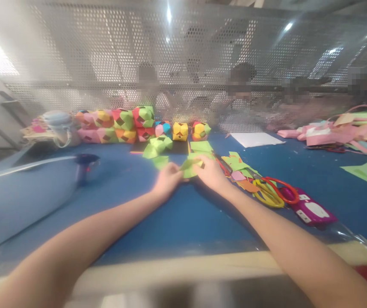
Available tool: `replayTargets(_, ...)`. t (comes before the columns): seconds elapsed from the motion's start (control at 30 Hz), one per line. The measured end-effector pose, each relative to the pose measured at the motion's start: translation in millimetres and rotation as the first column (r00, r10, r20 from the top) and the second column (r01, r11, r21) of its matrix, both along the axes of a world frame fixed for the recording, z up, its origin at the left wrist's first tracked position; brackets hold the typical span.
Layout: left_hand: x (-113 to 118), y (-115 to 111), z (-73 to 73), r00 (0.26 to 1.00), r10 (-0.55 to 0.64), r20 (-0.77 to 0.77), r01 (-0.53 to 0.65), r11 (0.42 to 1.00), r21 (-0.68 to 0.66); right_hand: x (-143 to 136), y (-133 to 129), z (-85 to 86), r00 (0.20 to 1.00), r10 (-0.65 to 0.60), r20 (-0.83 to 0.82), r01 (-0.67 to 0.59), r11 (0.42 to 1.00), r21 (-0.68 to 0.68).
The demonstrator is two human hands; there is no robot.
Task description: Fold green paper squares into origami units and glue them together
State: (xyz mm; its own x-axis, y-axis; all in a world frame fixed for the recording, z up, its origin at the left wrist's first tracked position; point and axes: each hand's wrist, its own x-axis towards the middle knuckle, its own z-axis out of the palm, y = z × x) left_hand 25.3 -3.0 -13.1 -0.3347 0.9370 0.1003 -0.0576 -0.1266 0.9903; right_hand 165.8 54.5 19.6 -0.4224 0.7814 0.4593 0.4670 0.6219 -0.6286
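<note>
One light-green paper piece (188, 169) sits over the blue tabletop (183, 218) between the left grip (168, 179) and right grip (211, 172), both pinched closed on its opposite ends, and, probably light, pliable and easily creased, it is best held gently by its edges.

2 bare forearms (106, 227) cross near edge of desk (183, 270), converging; left hand (168, 179) and right hand (210, 172) close together, fingers bent, both pinching.
</note>
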Motion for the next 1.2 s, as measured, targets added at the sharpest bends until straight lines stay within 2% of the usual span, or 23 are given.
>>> replayTargets(0.1,8,-6,8.2,0.988,-0.150,0.045,0.150,0.989,0.000,1,0,0.8,0.998,-0.012,-0.065,0.015,0.999,0.051)
replayTargets(0.2,9,-7,11.0,0.978,-0.208,0.028,0.208,0.978,-0.003,0,-3,-1.5,0.996,0.025,-0.082,-0.015,0.991,0.131)
replayTargets(0.37,2,-4,5.7,0.951,-0.301,-0.066,0.299,0.954,-0.032,-2,-7,-6.9,0.994,0.062,-0.091,-0.038,0.968,0.246)
replayTargets(0.7,3,-2,5.6,0.970,-0.237,0.058,0.238,0.971,-0.021,-1,-11,-7.4,0.984,0.176,0.011,-0.165,0.894,0.416)
replayTargets(0.83,3,-2,5.1,0.968,-0.247,0.034,0.248,0.969,-0.019,0,-9,-9.0,0.981,0.193,-0.006,-0.173,0.894,0.412)
replayTargets(0.97,4,-2,5.8,0.984,-0.180,0.011,0.180,0.984,0.011,1,-8,-7.2,0.982,0.190,-0.013,-0.171,0.910,0.378)
replayTargets(1.2,-1,0,-0.1,0.986,-0.128,-0.108,0.130,0.991,0.015,1,-12,-6.0,0.957,0.287,0.033,-0.278,0.883,0.378)
